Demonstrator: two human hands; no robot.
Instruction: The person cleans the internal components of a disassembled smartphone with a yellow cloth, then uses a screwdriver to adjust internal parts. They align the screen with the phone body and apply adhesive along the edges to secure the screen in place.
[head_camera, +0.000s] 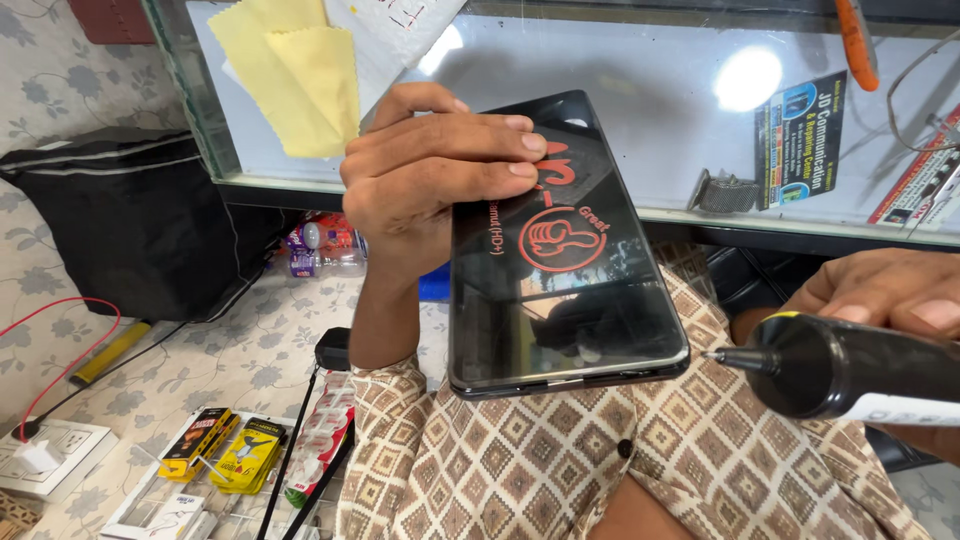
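My left hand (430, 170) grips the upper left of a black smartphone (560, 290), its fingers lying across the glass. The phone is held upright in mid-air, and its dark screen carries a red sticker with a thumbs-up mark. My right hand (885, 290) at the right edge holds a black glue tube (850, 368) with a white label. The tube's thin needle tip (712, 354) points left and sits just right of the phone's lower right corner, not clearly touching it.
A glass counter (640, 120) runs behind the phone, with a yellow cloth (295, 75), printed cards and a small metal clip on it. A black bag (130, 220) sits at left. Small yellow packets (225, 450), a white power socket (45, 455) and cables lie below.
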